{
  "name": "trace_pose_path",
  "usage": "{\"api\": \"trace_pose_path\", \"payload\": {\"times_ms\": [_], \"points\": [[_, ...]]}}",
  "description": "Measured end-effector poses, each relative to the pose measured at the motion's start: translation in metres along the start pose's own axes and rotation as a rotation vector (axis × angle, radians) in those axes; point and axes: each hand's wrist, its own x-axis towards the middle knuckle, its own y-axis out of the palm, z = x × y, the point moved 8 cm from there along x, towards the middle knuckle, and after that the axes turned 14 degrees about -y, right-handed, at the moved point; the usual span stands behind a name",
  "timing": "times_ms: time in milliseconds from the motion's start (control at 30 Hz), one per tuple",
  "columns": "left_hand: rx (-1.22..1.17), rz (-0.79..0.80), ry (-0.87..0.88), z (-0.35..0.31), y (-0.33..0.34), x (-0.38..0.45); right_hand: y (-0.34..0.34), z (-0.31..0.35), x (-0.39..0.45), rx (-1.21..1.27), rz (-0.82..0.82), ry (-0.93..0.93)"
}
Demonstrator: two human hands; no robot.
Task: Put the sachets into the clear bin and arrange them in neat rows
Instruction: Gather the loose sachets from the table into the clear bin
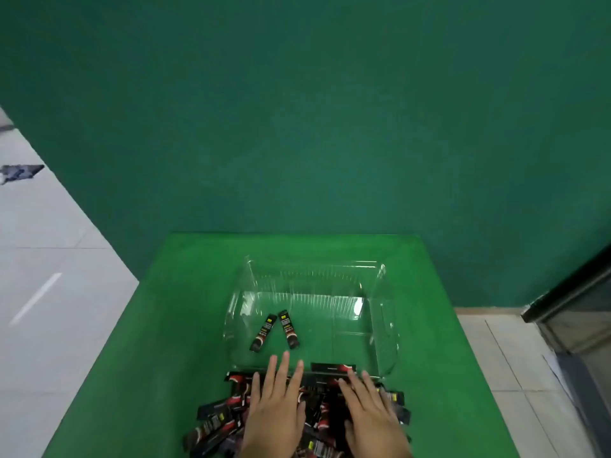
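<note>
Two sachets [276,330] in clear bin [385,328], green table [165,325], seemingly tiled floor [49,259]

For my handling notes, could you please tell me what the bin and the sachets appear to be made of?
The bin looks like clear, glossy hard plastic: the green table shows through its walls, and they carry bright glints. The sachets look like thin printed film or foil, black and red with a slight sheen; which of the two cannot be told.
</note>
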Motion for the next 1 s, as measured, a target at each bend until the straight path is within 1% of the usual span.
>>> {"api": "trace_pose_path", "payload": {"times_ms": [33,67,100,133,200,267,300,333,400,433,533,667,767,1000], "points": [[-0.019,-0.015,-0.001,0.003,-0.002,0.007,0.007,-0.005,-0.002,0.069,0.122,0.019],[0.015,0.055,-0.027,0.004,-0.004,0.011,-0.001,-0.009,-0.005,0.089,0.127,0.048],[0.034,0.081,-0.027,0.004,-0.001,0.012,-0.004,-0.011,-0.004,0.089,0.107,0.061],[0.048,0.165,-0.041,0.007,0.004,0.012,-0.003,-0.015,-0.006,0.066,0.069,0.03],[0.074,0.204,0.018,0.003,0.011,0.009,0.013,-0.017,-0.009,0.207,0.224,0.054],[0.122,0.272,0.014,0.004,0.02,0.012,0.02,-0.022,-0.009,0.215,0.21,0.053],[0.147,0.281,0.008,0.006,0.025,0.015,0.025,-0.026,-0.01,0.21,0.209,0.059],[0.161,0.316,-0.03,0.01,0.027,0.016,0.026,-0.026,-0.008,0.222,0.225,0.064],[0.136,0.289,-0.103,0.018,0.023,0.02,0.036,-0.024,-0.01,0.218,0.242,0.07],[0.153,0.236,-0.106,0.021,0.023,0.024,0.043,-0.024,-0.011,0.215,0.245,0.074],[0.148,0.364,-0.155,0.028,0.035,0.021,0.055,-0.024,-0.014,0.207,0.222,0.086],[0.072,0.309,-0.174,0.03,0.035,0.018,0.059,-0.022,-0.013,0.176,0.15,0.098],[0.031,0.272,-0.194,0.027,0.034,0.017,0.056,-0.022,-0.009,0.16,0.051,0.114],[-0.014,0.163,-0.2,0.024,0.031,0.006,0.054,-0.021,-0.009,0.093,0.029,0.156]]}}
